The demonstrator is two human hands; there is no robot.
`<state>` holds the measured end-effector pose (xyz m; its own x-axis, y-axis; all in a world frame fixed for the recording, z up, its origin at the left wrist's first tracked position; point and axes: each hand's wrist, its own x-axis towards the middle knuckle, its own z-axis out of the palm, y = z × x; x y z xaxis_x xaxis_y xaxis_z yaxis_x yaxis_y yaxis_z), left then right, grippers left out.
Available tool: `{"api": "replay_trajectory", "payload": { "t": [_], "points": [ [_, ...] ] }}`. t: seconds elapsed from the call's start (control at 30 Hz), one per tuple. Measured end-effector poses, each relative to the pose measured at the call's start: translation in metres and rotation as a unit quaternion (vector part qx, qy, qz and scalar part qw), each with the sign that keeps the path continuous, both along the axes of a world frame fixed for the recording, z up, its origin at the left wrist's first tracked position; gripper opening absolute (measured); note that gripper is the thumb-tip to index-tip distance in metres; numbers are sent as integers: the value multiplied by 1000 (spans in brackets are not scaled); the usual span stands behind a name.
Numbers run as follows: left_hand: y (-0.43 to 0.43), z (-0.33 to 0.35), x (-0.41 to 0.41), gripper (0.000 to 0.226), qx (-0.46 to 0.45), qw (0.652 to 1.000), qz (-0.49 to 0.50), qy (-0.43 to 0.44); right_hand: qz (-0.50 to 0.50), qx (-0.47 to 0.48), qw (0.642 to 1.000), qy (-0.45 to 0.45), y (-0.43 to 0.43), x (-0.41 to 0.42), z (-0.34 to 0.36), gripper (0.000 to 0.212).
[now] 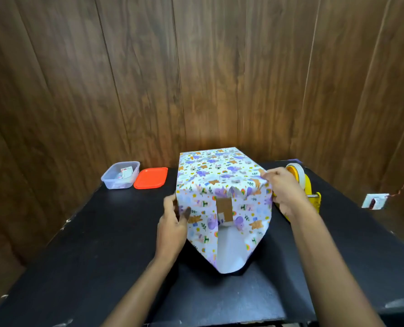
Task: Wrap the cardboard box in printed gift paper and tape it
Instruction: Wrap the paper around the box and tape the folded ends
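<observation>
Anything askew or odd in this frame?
The paper leaves a strip of bare box showing in the middle of the near face, and the bottom flap lies unfolded on the table, white side up. Unfinished rather than damaged.

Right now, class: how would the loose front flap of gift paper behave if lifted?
Probably floppy: the gift paper flap droops and curls onto the table. Likely light and easily creased, as it puckers by the right hand.

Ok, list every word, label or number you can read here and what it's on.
Nothing reads clearly.
The card in the clear container: print too blurred.
The white sticker on the cardboard box: too small.
The gift paper: animal pictures only, no words visible.
</observation>
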<state>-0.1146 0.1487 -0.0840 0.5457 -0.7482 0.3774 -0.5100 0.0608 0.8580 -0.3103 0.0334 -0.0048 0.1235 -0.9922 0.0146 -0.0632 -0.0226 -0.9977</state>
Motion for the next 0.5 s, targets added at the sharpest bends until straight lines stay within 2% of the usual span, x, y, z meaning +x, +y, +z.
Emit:
{"api": "replay_trajectory", "payload": {
  "t": [0.13, 0.2, 0.3, 0.37, 0.43, 0.5],
  "points": [
    [4, -11, 11, 38, 25, 997, -27, 68, 71, 42, 997, -4, 8, -1, -19, 30],
    [9, -10, 18, 38, 10, 993, -16, 119, 75, 31, 997, 7, 9, -4, -24, 30],
    [20, 0, 16, 26, -73, 964, 75, 244, 33, -97, 989, 103, 7, -5, -21, 23],
    [27, 10, 5, 15, -70, 942, 72, 321, 43, -193, 965, 175, 3, 2, -8, 28],
    [28, 16, -9, 20, -19, 924, 13, 381, 122, -211, 944, 225, -1, 15, 8, 29],
    [21, 22, -15, 33, 22, 898, -38, 437, 241, -174, 916, 269, -5, 32, 21, 23]
  ]
}}
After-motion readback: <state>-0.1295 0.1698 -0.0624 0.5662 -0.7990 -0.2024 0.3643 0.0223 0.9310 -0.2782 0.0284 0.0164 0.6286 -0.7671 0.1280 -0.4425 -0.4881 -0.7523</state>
